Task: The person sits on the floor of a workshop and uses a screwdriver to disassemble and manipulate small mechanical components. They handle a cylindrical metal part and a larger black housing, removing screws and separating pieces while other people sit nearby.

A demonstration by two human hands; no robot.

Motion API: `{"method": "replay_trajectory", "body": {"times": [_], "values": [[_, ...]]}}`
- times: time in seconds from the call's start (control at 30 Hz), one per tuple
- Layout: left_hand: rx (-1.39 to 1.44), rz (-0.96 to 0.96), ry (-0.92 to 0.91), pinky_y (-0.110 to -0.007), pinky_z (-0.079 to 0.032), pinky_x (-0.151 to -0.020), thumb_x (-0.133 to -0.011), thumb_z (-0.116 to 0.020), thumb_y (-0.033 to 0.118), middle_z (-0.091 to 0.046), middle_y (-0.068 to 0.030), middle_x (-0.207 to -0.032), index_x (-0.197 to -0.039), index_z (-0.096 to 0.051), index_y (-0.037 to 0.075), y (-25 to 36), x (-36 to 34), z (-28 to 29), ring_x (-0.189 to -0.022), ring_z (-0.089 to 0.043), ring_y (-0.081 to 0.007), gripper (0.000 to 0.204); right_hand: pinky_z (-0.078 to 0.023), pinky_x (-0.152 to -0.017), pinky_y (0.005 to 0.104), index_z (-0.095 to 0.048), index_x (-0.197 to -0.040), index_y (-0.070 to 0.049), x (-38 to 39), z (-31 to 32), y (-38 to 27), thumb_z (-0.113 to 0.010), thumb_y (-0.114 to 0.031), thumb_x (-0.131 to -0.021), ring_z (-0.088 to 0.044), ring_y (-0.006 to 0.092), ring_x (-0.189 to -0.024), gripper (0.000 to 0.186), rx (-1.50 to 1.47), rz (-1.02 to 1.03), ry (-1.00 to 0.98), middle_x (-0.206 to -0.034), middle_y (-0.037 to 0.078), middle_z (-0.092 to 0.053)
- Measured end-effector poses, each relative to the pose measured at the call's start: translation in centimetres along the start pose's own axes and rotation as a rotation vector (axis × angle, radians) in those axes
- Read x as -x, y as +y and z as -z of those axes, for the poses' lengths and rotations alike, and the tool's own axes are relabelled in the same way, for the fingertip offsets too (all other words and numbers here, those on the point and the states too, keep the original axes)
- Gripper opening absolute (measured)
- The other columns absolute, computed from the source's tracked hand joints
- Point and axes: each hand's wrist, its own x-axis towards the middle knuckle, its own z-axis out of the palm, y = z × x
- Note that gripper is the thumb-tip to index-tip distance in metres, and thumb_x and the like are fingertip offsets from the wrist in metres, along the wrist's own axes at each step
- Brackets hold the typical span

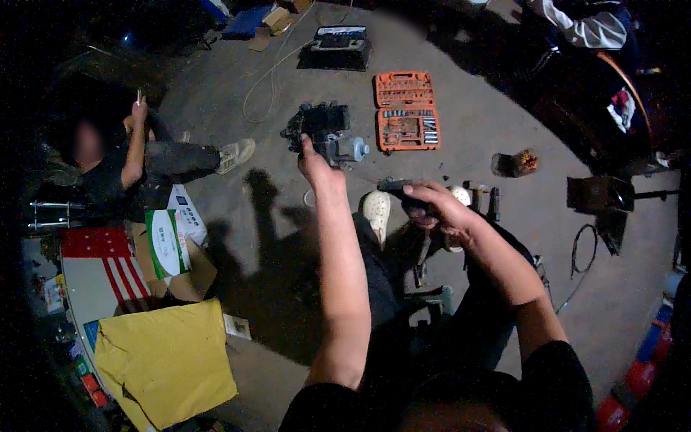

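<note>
My left hand [319, 165] reaches forward to a black, block-like machine part [324, 119] on the floor. Its fingers close on the part's near left edge, partly hidden from sight. A pale, rounded metal piece [350, 149] sticks out at the part's right side. Closer to me, my right hand [437, 205] is wrapped around a dark hand-held tool [392, 186]. The tool's front end points left toward the machine part, apart from it. Its exact kind is too dark to make out.
An open orange socket set [407, 111] lies right of the part, with a car battery [335, 47] beyond. A person [108, 162] sits at left. Cardboard boxes [194, 270] and a yellow cloth [169, 363] are near left. A metal stand [601, 196] is at right.
</note>
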Motion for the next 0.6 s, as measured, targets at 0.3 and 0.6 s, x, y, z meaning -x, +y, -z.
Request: {"method": "replay_trajectory", "body": {"times": [0.3, 0.6], "values": [[-0.018, 0.134, -0.122, -0.041, -0.045, -0.085, -0.084, -0.058, 0.038, -0.057, -0.0044, -0.111, -0.118, -0.051, 0.01, 0.3, 0.0, 0.0, -0.099, -0.054, -0.022, 0.044, -0.02, -0.033, 0.0172, -0.051, -0.091, -0.008, -1.8, 2.5, 0.9, -0.055, -0.037, -0.086, -0.032, 0.0045, -0.039, 0.03, -0.504, -0.139, -0.056, -0.06, 0.002, -0.046], [-0.366, 0.028, 0.118, -0.042, -0.049, -0.078, -0.081, -0.064, 0.04, -0.053, -0.011, -0.118, -0.123, -0.042, 0.003, -1.9, 0.5, -5.1, -0.095, -0.057, -0.0257, 0.061, -0.048, -0.073, 0.0392, -0.056, -0.112, -0.003, -2.8, 3.6, -0.1, -0.065, -0.023, -0.073, -0.06, 0.0287, -0.073, 0.045, 0.865, 0.609, 0.129, -0.086, 0.019, -0.063]]}}
